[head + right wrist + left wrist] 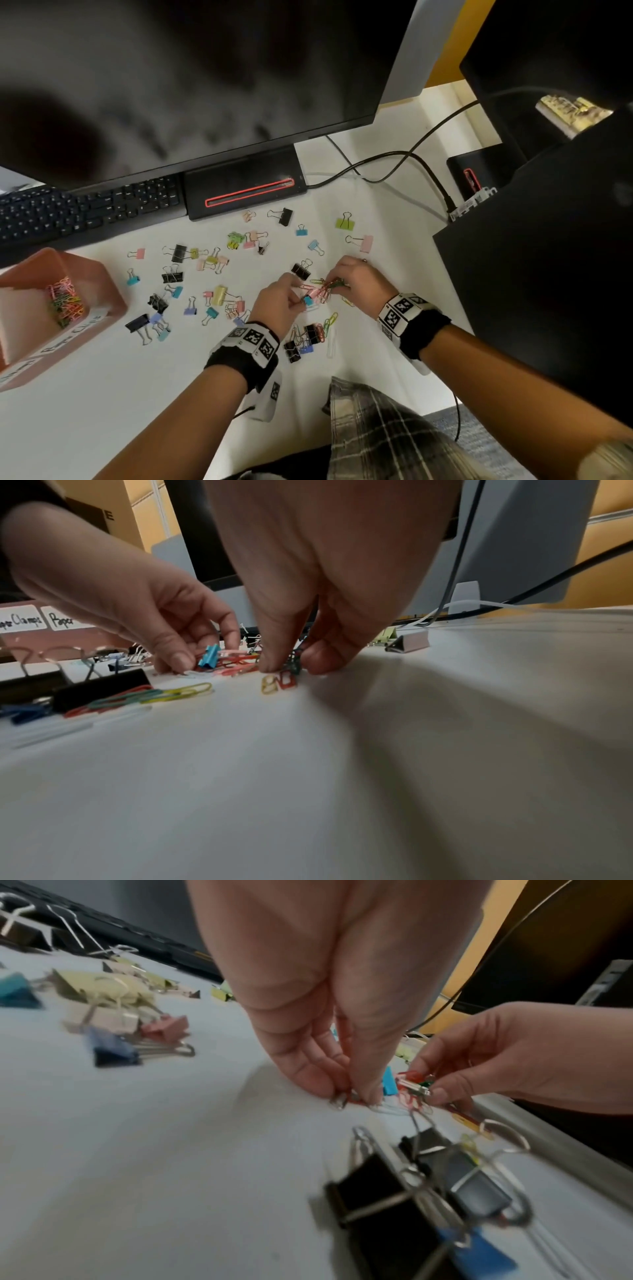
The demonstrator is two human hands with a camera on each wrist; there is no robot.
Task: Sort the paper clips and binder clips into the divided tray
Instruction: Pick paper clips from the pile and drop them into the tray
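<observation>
Tray (102, 274): left part cut off by the picture edge — labels too blurred to read.
Keyboard (85, 212): back rows hidden under the monitor (188, 85).
Black binder clips (377, 1199): close to the camera — blurred.

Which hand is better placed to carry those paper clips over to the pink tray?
Probably the left hand. The tray sits at the far left of the desk, on that hand's side, and it already pinches at the paper clips. The right hand, also pinching clips, would have to cross over.
</observation>
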